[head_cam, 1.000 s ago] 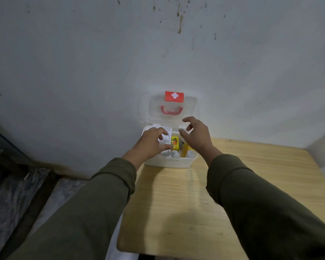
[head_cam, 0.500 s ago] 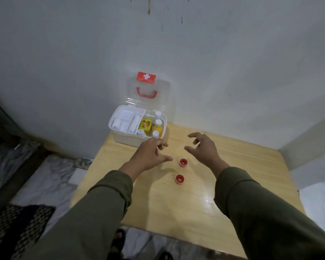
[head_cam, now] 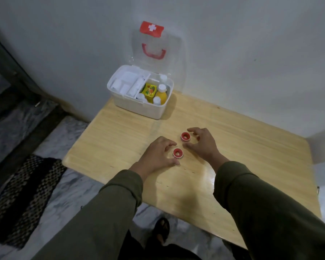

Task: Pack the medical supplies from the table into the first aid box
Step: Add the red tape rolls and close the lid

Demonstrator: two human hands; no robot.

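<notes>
Head view: open left hand (head_cam: pixel 159 153) and right hand (head_cam: pixel 203 143), nothing yet gripped, are curled beside two rolls (head_cam: pixel 177 153) (head_cam: pixel 185 136) mid-worktop, for picking up.

Both hands have drawn back from the first aid box and come down over the bench. The left hand (head_cam: pixel 158 154) now brackets the nearer red roll (head_cam: pixel 177 153), the right hand (head_cam: pixel 203 145) the farther red roll (head_cam: pixel 185 136), fingers curled open around each.

A plain room in a home, by the look of it — a small wooden tabletop (head_cam: pixel 233 166) pushed into the corner of bare, scuffed white walls (head_cam: pixel 251 53) beyond the hands. Below and to the left of the left hand (head_cam: pixel 158 156) lie a marble-patterned floor (head_cam: pixel 68 184) and a woven dark mat (head_cam: pixel 21 199) — household furnishings.
</notes>
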